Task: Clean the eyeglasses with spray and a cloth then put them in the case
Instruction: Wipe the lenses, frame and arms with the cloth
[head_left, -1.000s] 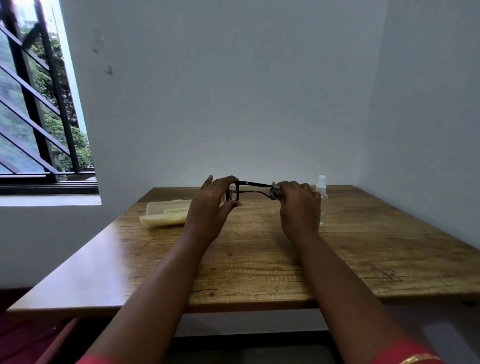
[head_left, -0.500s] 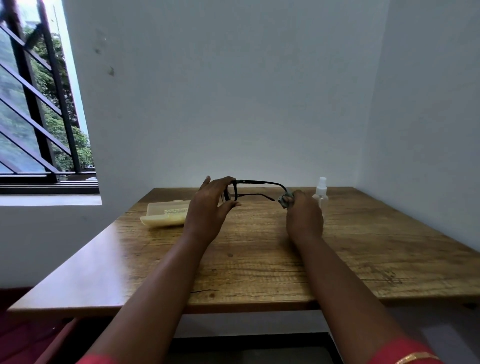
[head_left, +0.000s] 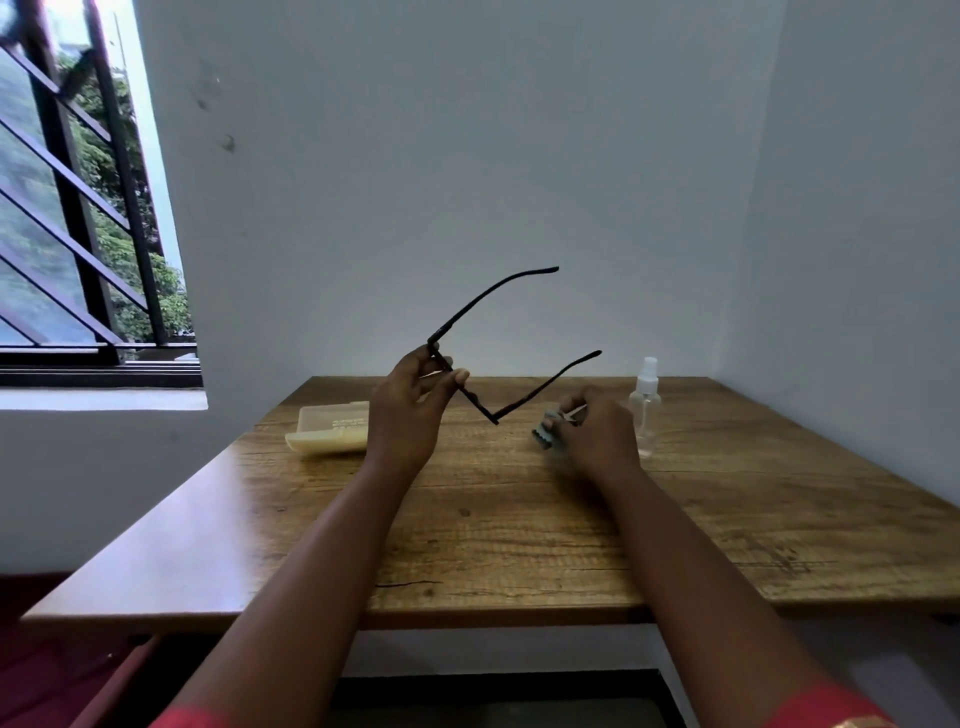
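Observation:
My left hand (head_left: 410, 410) pinches the front of the black eyeglasses (head_left: 485, 306) and holds them raised above the table, both temples open and pointing up to the right. My right hand (head_left: 597, 434) rests low on the wooden table (head_left: 519, 519) and grips a small grey-green cloth (head_left: 545, 434) with a zigzag edge. The cream eyeglass case (head_left: 327, 431) lies on the table to the left of my left hand, partly hidden behind it. A clear spray bottle (head_left: 645, 405) with a white top stands upright just right of my right hand.
White walls close off the table at the back and right. A barred window (head_left: 78, 208) is at the left. The table's front edge (head_left: 467, 618) runs under my forearms.
My left hand has lifted and tilted the eyeglasses so the temples point upward. My right hand has let go of the glasses and dropped to the table with the cloth.

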